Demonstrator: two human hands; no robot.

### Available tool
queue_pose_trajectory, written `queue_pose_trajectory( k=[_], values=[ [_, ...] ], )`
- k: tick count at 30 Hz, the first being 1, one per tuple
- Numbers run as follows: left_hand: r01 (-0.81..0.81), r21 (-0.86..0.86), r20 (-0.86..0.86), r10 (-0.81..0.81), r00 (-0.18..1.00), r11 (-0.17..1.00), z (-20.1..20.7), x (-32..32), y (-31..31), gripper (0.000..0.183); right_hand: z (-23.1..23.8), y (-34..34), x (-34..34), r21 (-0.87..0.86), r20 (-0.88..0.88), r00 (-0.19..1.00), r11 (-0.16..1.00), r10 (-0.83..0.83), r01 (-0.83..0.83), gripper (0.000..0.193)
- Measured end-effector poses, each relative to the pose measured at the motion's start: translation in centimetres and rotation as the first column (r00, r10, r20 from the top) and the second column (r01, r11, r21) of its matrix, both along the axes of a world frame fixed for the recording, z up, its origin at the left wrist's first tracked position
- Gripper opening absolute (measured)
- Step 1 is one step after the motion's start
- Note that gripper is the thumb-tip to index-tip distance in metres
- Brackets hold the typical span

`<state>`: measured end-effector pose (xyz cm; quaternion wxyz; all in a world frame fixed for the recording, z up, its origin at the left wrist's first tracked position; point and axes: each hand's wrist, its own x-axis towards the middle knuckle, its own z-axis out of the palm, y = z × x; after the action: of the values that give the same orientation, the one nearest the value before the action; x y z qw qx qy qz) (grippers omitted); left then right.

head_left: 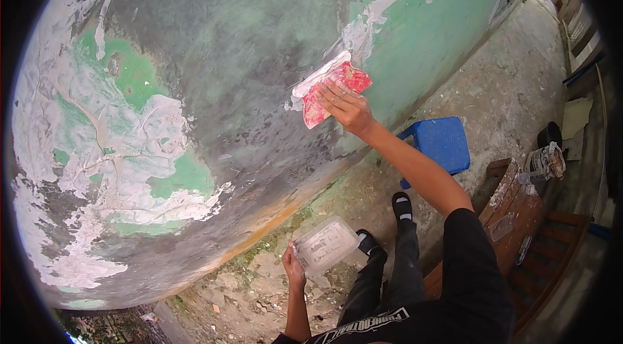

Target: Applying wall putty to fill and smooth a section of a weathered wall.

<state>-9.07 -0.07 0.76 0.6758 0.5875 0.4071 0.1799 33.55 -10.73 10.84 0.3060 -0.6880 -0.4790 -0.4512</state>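
My right hand [347, 107] is closed on a red putty spreader [350, 76] whose far edge carries thick white putty. That edge lies against the wall [259, 52], a green and dark grey surface with ragged patches of white putty [162, 130]. Lower down, my left hand [293, 267] grips the left rim of a clear plastic tub [328, 245]. Whitish smears cover the inside of the tub, which is held apart from the wall. The fingertips behind the spreader and under the tub are partly hidden.
A blue plastic stool [441, 143] stands on the concrete ground beside my right forearm. To the right are a worn wooden bench [519, 214] and a smeared bucket [544, 161]. My feet are on rough ground strewn with rubble [246, 285] along the wall's base.
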Motion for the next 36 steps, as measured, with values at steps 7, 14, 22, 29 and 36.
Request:
queue_pose_trajectory(
  k=[7, 14, 22, 29, 36],
  values=[
    [-0.025, -0.023, 0.006, 0.025, 1.0, 0.999, 0.3, -1.0, 0.6, 0.041, -3.5, -2.9, -1.3, -0.114, -0.08, 0.996, 0.992, 0.036, -0.045, 0.029],
    [-0.043, -0.049, 0.02, 0.044, 0.999, 0.998, 0.3, -1.7, 0.0, 0.04, 3.0, -1.9, -0.7, 0.109, -0.032, 0.999, 0.994, 0.013, -0.01, 0.03],
    [-0.12, -0.017, 0.052, 0.12, 0.991, 0.993, 2.0, -1.3, -0.6, 0.039, -5.1, -3.7, -4.4, -0.058, -0.375, 0.925, 0.994, 0.064, -0.093, 0.034],
    [-0.153, -0.026, 0.074, 0.155, 0.985, 0.988, 2.6, -1.7, -0.3, 0.039, -3.2, -4.8, -7.9, 0.531, -0.839, 0.09, 0.774, 0.536, 0.345, 0.016],
    [-0.163, -0.063, 0.12, 0.17, 0.978, 0.985, 3.1, -1.0, 0.2, 0.041, -2.2, -0.7, -3.2, 0.882, -0.292, -0.172, 0.334, 0.941, 0.332, 0.031]
  ],
)
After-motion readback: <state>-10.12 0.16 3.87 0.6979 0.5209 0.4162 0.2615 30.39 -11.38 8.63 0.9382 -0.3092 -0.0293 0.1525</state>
